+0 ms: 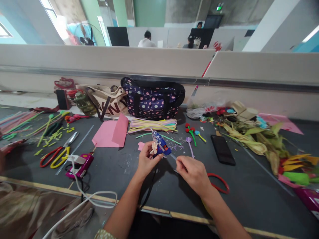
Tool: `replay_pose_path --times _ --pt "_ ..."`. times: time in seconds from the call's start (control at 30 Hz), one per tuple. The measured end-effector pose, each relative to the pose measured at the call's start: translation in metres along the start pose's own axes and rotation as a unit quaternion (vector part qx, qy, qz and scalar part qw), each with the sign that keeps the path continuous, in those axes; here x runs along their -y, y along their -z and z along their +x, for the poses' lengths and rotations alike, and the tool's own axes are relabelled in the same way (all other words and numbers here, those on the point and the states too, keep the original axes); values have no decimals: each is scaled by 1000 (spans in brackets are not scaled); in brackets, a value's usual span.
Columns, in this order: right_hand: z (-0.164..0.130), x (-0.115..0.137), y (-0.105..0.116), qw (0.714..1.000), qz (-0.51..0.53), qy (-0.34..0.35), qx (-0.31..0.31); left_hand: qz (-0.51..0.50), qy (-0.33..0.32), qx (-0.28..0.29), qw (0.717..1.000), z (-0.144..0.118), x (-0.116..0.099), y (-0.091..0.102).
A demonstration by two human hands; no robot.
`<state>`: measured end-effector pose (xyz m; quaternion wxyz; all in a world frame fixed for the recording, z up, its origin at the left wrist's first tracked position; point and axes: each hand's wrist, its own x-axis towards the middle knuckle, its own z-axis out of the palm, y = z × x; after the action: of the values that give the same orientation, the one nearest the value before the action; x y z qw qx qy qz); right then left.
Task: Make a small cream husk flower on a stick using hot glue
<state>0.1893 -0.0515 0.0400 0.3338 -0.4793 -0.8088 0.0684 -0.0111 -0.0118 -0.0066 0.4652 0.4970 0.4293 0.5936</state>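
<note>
My left hand [147, 161] is wrapped round a blue hot glue gun [163, 145], its nozzle pointing up and away from me. Whitish lumps cling to the gun's side. My right hand [191, 171] is closed in a pinch on a translucent glue stick [171, 156], which lines up with the back of the gun. Whether the stick is inside the gun I cannot tell. Partly under my right hand lies a pair of scissors, with one red handle loop [226, 186] showing. Beyond the gun is a bundle of pastel pipe cleaners [152, 125].
Left of me lie pink paper [107, 134], red-and-yellow scissors [58, 154] and a magenta glue gun [81, 165] with a white cable. A phone [222, 150], pipe-cleaner flowers [190, 132] and dried husks [254, 142] lie right. Bags [152, 98] line the back. Another person sits left.
</note>
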Motion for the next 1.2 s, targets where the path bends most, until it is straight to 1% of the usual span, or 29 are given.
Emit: replay_pose_path --times 0.07,0.17,0.2,0.27,0.37,0.47,0.53,0.67,0.77,0.9,1.07,1.2 --pt "3 -2 0 998 39 -35 32 5 -4 -14 1000 0 1 0" --pt "10 -10 0 984 107 -106 94 14 -17 -32 999 0 2 -2" --pt "12 -14 -1 980 119 -118 107 18 -20 -40 999 0 3 -3" --pt "18 -22 -1 980 120 -110 115 23 -22 -60 998 1 5 -4" --pt "26 -31 -4 991 84 -48 90 18 -18 -89 996 1 7 -5" --pt "31 -32 -9 997 54 -9 54 8 -7 -90 996 2 10 -6" --pt "31 -29 -13 998 54 -11 39 5 1 -87 996 2 10 -8" --pt "27 -23 -19 996 76 -46 20 -1 8 -86 996 2 10 -9" --pt "24 -19 -21 994 93 -62 9 3 8 -63 998 2 9 -9" --pt "22 -15 -21 995 85 -45 -16 11 18 -37 999 3 8 -8" --pt "22 -14 -22 997 61 -39 -24 -21 57 -48 997 4 3 -7" --pt "20 -16 -21 997 57 -37 -23 -47 68 -46 996 5 1 -7"
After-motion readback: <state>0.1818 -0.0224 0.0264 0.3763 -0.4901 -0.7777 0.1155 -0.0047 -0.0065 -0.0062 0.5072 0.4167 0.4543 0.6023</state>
